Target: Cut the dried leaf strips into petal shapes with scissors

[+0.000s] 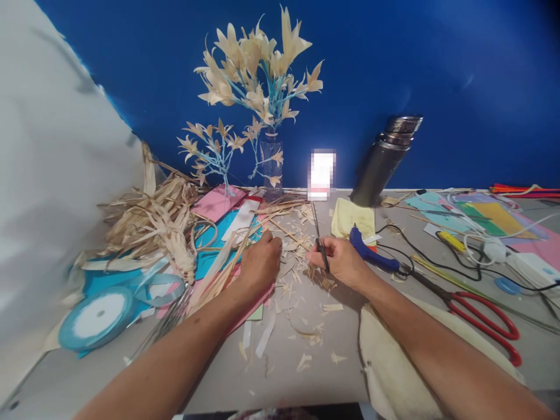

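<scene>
My left hand [261, 263] is closed in a fist low over the table, beside long pale dried-husk strips [216, 274]; whatever its fingers may hold is hidden. In my right hand [339, 261] is a slim black-handled tool [322, 252], its thin metal shaft pointing away from me. Between and below the hands lie many small husk scraps [301, 274]. A blue glue gun [371, 254] rests just right of my right hand, by a pad of yellow paper [352, 219].
Left are a dried-husk pile [153, 216] and a blue ribbon spool [98, 315]. Husk flowers [258, 64] stand in a clear bottle [272, 169] at the back. A dark flask [385, 163] leans against the wall. Red-handled scissors [481, 315] and cables [437, 262] lie right.
</scene>
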The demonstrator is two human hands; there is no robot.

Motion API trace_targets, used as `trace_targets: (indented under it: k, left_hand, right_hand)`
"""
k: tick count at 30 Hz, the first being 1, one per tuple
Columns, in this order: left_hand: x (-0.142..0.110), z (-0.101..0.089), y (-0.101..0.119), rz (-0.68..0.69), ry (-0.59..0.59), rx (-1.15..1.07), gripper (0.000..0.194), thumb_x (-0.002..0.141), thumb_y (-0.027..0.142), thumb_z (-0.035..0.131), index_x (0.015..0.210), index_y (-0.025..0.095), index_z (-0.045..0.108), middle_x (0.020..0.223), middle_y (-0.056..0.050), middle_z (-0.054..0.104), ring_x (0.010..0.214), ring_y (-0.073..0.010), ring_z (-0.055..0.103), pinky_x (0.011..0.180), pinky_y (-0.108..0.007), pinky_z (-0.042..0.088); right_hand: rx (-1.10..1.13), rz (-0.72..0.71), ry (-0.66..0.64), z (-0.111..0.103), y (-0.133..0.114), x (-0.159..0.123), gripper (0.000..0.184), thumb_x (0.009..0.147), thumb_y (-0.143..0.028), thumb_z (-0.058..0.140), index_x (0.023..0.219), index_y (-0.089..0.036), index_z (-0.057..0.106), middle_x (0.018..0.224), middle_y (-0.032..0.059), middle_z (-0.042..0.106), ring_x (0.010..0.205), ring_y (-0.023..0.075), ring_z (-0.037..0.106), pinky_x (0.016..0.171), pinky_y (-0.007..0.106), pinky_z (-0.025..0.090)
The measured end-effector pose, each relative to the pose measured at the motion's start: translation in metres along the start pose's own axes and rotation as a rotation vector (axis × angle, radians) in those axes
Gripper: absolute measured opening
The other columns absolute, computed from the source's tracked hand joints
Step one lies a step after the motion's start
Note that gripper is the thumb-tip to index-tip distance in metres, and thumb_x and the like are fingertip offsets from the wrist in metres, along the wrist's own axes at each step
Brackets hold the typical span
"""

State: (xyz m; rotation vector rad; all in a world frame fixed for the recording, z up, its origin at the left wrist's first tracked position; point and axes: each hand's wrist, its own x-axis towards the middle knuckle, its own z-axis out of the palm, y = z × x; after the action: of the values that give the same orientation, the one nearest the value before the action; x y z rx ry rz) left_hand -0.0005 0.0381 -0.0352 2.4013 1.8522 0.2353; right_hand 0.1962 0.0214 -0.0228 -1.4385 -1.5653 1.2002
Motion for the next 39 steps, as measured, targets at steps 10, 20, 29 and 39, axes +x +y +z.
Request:
trace_targets:
  k: [10, 20, 29, 39]
  left_hand:
    - [-0.002, -0.002, 0.007, 0.131, 0.041, -0.025, 0.025, 0.096, 0.034, 0.043, 0.097, 0.021, 0.065, 0.104, -0.007, 0.06, 0.086, -0.0211, 0.06, 0.066, -0.031, 0.037]
    - [0.003, -0.002, 0.008, 0.149, 0.144, -0.263, 0.022, 0.093, 0.024, 0.044, 0.087, 0.02, 0.065, 0.096, -0.007, 0.063, 0.084, -0.0206, 0.06, 0.067, -0.029, 0.039]
    - [-0.011, -0.018, 0.022, 0.133, -0.058, -0.835, 0.017, 0.086, 0.027, 0.052, 0.074, 0.018, 0.06, 0.066, 0.001, 0.059, 0.062, -0.0137, 0.052, 0.059, -0.025, 0.038]
    - [-0.012, -0.022, 0.01, -0.095, -0.2, -1.356, 0.022, 0.071, 0.028, 0.07, 0.087, 0.015, 0.062, 0.065, 0.002, 0.06, 0.051, -0.0087, 0.049, 0.048, -0.021, 0.033]
  right_hand:
    - [-0.127, -0.109, 0.079, 0.0, 0.009, 0.004, 0.021, 0.07, -0.034, 0.071, 0.078, -0.016, 0.064, 0.065, -0.001, 0.062, 0.057, 0.0125, 0.05, 0.054, 0.023, 0.038]
    - [-0.029, -0.055, 0.079, 0.001, 0.007, 0.004, 0.025, 0.069, -0.036, 0.073, 0.08, -0.016, 0.063, 0.067, -0.001, 0.062, 0.058, 0.0126, 0.052, 0.054, 0.023, 0.039]
    - [0.339, -0.088, 0.112, -0.005, 0.002, 0.001, 0.036, 0.065, -0.036, 0.078, 0.091, -0.017, 0.061, 0.084, 0.0032, 0.068, 0.07, 0.0152, 0.061, 0.064, 0.025, 0.049]
    - [-0.056, -0.108, 0.062, -0.009, 0.001, 0.0, 0.021, 0.066, -0.028, 0.075, 0.081, -0.017, 0.066, 0.075, 0.0023, 0.067, 0.067, 0.0164, 0.06, 0.06, 0.026, 0.045]
